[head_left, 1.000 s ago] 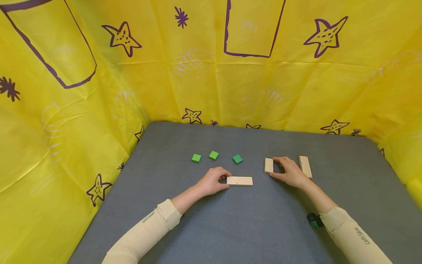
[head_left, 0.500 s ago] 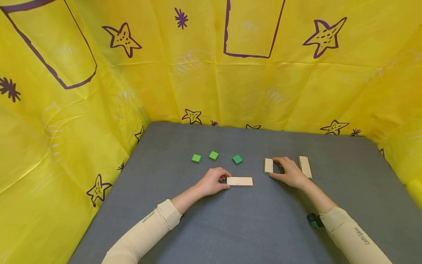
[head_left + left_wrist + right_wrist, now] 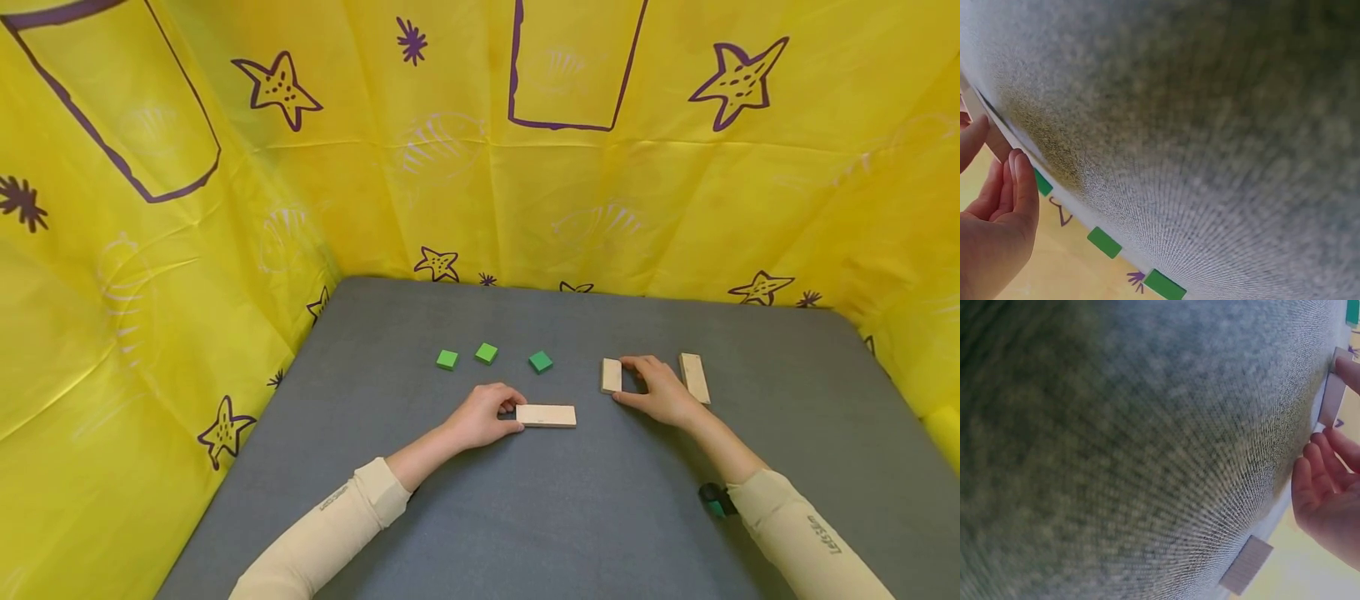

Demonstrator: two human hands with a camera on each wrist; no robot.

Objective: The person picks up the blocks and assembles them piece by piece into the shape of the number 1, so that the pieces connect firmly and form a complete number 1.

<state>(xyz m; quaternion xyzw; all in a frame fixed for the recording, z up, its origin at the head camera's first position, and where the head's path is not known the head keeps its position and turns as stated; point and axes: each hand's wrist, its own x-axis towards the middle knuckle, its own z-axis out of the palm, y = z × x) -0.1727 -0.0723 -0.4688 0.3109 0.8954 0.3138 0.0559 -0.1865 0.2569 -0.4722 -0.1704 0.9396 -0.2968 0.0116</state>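
Observation:
My left hand [image 3: 480,417] pinches the left end of a flat pale wooden block [image 3: 546,417], thumb at the near side and fingers at the far side. That block lies lengthwise from left to right on the grey table. Farther right, a second wooden block [image 3: 611,376] points away from me, with the thumb and forefinger of my right hand [image 3: 663,396] gripping it at its near and far ends. In the right wrist view this block [image 3: 1334,397] shows between the fingertips, the other fingers curled below. Beyond the left hand lie two light green square tiles [image 3: 447,360] and a darker green tile [image 3: 540,362].
A third wooden block [image 3: 694,378] lies just right of my right hand, close to the wrist. Yellow cloth [image 3: 450,183] with starfish drawings walls the grey table [image 3: 525,517] at the back and sides. A small black and green object [image 3: 717,500] shows beside the right sleeve.
The left hand and its wooden block have shifted very slightly toward me. The right hand and its block have stayed in place.

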